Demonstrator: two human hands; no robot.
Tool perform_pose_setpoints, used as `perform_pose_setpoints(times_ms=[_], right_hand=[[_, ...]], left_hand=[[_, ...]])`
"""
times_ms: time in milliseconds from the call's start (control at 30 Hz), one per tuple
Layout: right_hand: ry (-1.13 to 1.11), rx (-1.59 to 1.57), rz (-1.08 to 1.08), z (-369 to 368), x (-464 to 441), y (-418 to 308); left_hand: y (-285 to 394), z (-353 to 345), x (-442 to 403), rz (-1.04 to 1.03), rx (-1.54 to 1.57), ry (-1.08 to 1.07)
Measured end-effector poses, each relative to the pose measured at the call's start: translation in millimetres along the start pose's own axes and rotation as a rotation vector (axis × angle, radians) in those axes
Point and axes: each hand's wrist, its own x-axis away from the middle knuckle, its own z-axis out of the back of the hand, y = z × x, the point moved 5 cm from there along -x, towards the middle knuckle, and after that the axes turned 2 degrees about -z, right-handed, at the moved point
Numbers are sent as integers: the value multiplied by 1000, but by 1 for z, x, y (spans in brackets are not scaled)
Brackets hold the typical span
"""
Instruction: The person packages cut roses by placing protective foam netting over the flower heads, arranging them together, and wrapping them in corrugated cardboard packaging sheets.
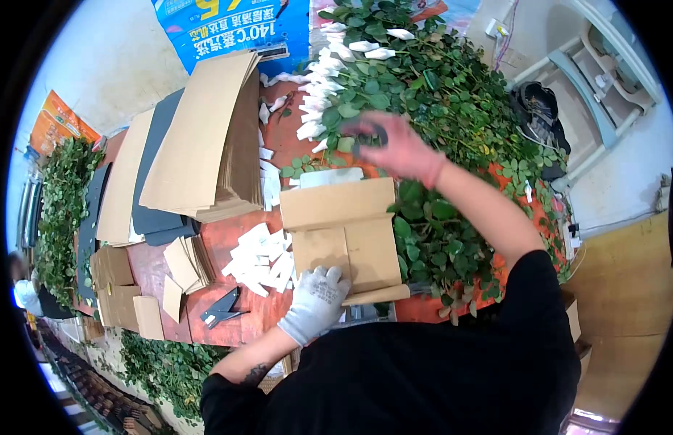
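Observation:
My left hand point(318, 297), in a pale grey knit glove, presses on the lower left of a creased cardboard sheet point(376, 254). Its fingers rest on the sheet, slightly apart. Raised above the table, my right hand point(401, 148) wears a pinkish-red covering with dark patches at the fingers. It is blurred by motion, with thumb and fingers apart and nothing visible between them. Close by it lie leafy stems point(423, 80) whose heads are wrapped in white sleeves point(318, 90). More green leaves point(445, 239) lie right of the cardboard.
A tall stack of cardboard sheets point(198, 138) stands left of the cardboard. White paper slips point(260, 254) lie scattered beside a black stapler point(222, 309) and small cardboard pieces point(189, 267) on the red table point(278, 130). A chair point(590, 80) with shoes point(539, 112) stands at right.

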Motion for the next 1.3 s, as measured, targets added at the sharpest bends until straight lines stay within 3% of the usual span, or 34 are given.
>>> perform_pose_setpoints(times_ms=[100, 133, 167, 200, 300, 333, 400, 467, 533, 733, 800, 933, 1067, 1100, 1133, 1300], right_hand=[[106, 413, -176, 10, -80, 108], [113, 415, -165, 1, -97, 139], [114, 659, -238, -8, -114, 171], [113, 901, -312, -11, -127, 188], [199, 1094, -347, -5, -151, 201], [188, 1095, -337, -7, -159, 205], [-68, 1186, -369, -18, -163, 220], [-152, 1156, -454, -19, -169, 218], [-27, 1126, -503, -14, -173, 227], [-2, 1211, -534, -12, -181, 232], [-46, 927, -559, 0, -180, 230], [-99, 782, -507, 26, -186, 241], [-173, 932, -507, 9, -179, 220], [-81, 1039, -412, -1, -183, 246], [-139, 1091, -478, 0, -175, 215], [-18, 1023, -398, -3, -176, 238]], left_hand=[[-3, 1, 2, 24, 58, 10], [-5, 1, 2, 24, 102, 37], [-5, 6, 2, 27, 113, 40], [-5, 9, 2, 43, 128, 44], [-9, 12, 1, 61, 153, 47], [-9, 16, 0, 54, 176, 69], [-10, 13, 0, 42, 211, 72], [-12, 10, -1, 41, 237, 116], [-12, 7, -2, 46, 236, 89], [-12, 7, 1, 58, 218, 63], [-14, 7, -1, 65, 214, 93], [-13, 5, 1, 60, 219, 87], [-13, 6, 1, 58, 227, 112], [-13, 7, 0, 54, 224, 114], [-13, 9, -1, 48, 230, 121], [-13, 7, 2, 39, 212, 108]])
